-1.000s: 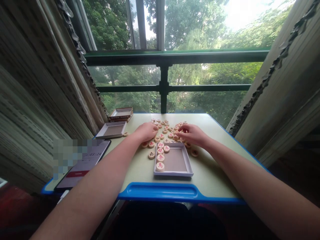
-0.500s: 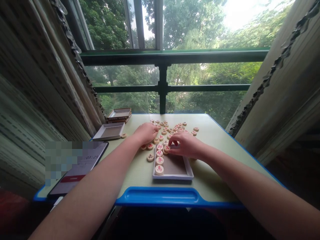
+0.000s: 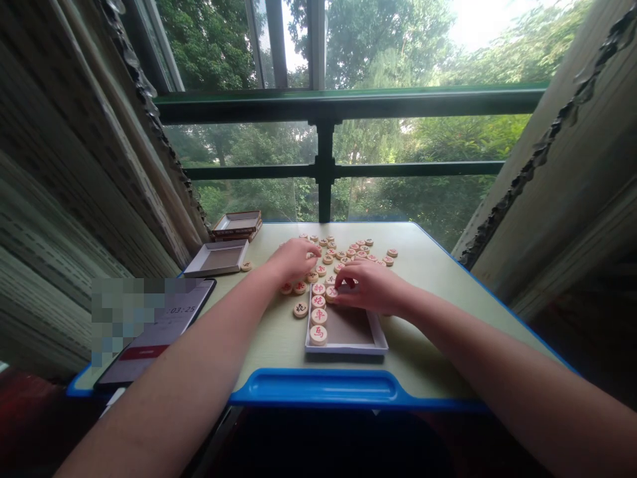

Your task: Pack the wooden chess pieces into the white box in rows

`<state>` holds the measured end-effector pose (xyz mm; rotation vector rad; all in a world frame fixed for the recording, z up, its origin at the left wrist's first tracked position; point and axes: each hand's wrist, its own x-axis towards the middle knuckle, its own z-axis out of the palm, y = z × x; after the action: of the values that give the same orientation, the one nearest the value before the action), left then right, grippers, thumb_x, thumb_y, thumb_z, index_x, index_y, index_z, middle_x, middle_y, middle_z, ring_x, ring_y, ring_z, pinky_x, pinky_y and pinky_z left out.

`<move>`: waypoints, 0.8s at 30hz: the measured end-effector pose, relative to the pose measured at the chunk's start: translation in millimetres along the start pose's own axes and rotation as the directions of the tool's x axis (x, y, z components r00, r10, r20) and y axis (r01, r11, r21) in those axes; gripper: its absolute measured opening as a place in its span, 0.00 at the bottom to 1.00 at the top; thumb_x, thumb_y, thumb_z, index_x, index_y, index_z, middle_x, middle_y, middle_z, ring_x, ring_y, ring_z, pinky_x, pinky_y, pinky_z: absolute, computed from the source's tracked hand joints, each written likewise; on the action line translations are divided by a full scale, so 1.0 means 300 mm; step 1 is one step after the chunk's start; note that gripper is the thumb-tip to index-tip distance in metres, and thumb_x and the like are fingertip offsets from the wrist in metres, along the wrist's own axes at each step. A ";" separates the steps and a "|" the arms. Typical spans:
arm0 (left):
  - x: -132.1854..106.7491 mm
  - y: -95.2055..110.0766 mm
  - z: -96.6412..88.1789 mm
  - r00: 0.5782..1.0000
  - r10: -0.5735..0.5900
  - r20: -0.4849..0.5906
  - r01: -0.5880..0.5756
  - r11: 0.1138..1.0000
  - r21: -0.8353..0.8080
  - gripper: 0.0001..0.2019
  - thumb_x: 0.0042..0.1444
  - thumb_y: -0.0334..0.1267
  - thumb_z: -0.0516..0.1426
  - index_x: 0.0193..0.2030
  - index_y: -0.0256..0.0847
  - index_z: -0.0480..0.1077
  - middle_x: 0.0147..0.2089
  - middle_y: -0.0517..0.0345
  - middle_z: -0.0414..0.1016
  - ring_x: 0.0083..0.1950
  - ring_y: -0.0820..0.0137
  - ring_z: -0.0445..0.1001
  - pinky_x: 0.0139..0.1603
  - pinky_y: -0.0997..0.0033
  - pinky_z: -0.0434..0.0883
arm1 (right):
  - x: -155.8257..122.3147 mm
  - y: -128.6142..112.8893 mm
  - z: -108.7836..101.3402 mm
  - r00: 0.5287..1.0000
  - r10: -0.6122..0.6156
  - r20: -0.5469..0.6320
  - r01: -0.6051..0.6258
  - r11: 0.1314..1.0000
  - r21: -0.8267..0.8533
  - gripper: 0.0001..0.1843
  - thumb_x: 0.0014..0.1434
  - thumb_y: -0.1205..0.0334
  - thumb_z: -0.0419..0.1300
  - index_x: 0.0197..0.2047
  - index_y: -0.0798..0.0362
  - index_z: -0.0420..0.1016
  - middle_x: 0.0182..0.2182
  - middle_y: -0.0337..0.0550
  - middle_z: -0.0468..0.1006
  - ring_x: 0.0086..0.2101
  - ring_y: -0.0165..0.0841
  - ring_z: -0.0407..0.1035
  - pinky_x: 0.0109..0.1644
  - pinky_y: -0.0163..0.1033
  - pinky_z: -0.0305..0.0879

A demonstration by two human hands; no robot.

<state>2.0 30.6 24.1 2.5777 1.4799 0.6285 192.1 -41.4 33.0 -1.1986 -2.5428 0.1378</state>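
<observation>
My right hand (image 3: 367, 284) is over a shallow white box tray (image 3: 351, 326), with thumb and fingers closed on a round wooden Chinese chess piece (image 3: 331, 294) with a red character. That piece is at the top of the tray, beside a column of red-marked pieces (image 3: 319, 316) along the left wall. Farther back, my left hand (image 3: 296, 257) reaches over the loose pieces, its fingers bent and close together. What lies between its fingertips is hidden. Several loose Chinese chess pieces (image 3: 328, 259) lie scattered around both hands, and a dark-marked piece (image 3: 300, 309) sits left of the tray.
At the left stand another shallow tray (image 3: 217, 258) and stacked small boxes (image 3: 237, 224). A tablet (image 3: 164, 332) lies at the table's left edge. The pale table (image 3: 423, 358) has a blue rim with a molded groove (image 3: 321, 387) in front. Curtains and a green-railed window surround it.
The view has shifted slightly. My left hand's fingertips have moved a little up and right over the loose pieces. My right hand still grips its piece at the top of the tray.
</observation>
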 end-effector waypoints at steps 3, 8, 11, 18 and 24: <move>0.006 0.006 -0.006 0.999 0.046 -0.029 -0.047 0.997 -0.058 0.10 0.48 0.36 0.55 0.34 0.41 0.77 0.41 0.56 0.77 0.41 0.67 0.74 0.46 0.70 0.70 | -0.001 0.004 0.001 1.000 -0.005 -0.003 0.005 1.000 0.010 0.10 0.50 0.55 0.63 0.31 0.54 0.76 0.28 0.42 0.75 0.30 0.30 0.64 0.34 0.35 0.57; 0.006 0.006 -0.006 0.998 0.062 -0.016 -0.062 0.998 -0.031 0.10 0.48 0.34 0.54 0.33 0.40 0.77 0.39 0.55 0.77 0.40 0.67 0.74 0.47 0.70 0.70 | -0.001 0.003 0.001 1.000 0.007 0.002 -0.007 1.000 0.004 0.10 0.50 0.55 0.63 0.31 0.54 0.75 0.28 0.42 0.75 0.30 0.31 0.65 0.34 0.35 0.57; 0.003 0.000 -0.005 0.999 0.040 -0.006 -0.041 0.999 -0.025 0.11 0.48 0.34 0.54 0.34 0.40 0.77 0.40 0.55 0.77 0.41 0.67 0.74 0.47 0.71 0.70 | 0.001 0.004 0.004 1.000 0.011 0.003 -0.011 1.000 0.008 0.11 0.50 0.54 0.63 0.31 0.53 0.75 0.28 0.42 0.75 0.31 0.32 0.65 0.34 0.35 0.58; 0.003 -0.010 -0.005 1.000 0.014 0.006 -0.014 1.000 -0.027 0.11 0.49 0.35 0.54 0.34 0.40 0.77 0.42 0.56 0.78 0.44 0.67 0.74 0.48 0.72 0.69 | 0.000 0.001 0.002 1.000 0.017 0.005 -0.017 1.000 0.023 0.11 0.50 0.54 0.63 0.31 0.54 0.76 0.28 0.43 0.75 0.30 0.31 0.64 0.35 0.35 0.58; 0.006 -0.010 -0.002 1.000 0.019 0.013 -0.019 1.000 0.001 0.11 0.49 0.35 0.54 0.35 0.40 0.77 0.41 0.56 0.78 0.43 0.67 0.74 0.46 0.73 0.70 | -0.001 -0.010 -0.007 1.000 0.000 0.025 -0.001 0.999 0.042 0.08 0.51 0.59 0.62 0.34 0.54 0.76 0.27 0.42 0.75 0.30 0.31 0.64 0.37 0.36 0.58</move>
<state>0.0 33.6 24.3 2.5953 1.4539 0.6116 190.6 -43.6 35.5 -1.1893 -2.5475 0.2067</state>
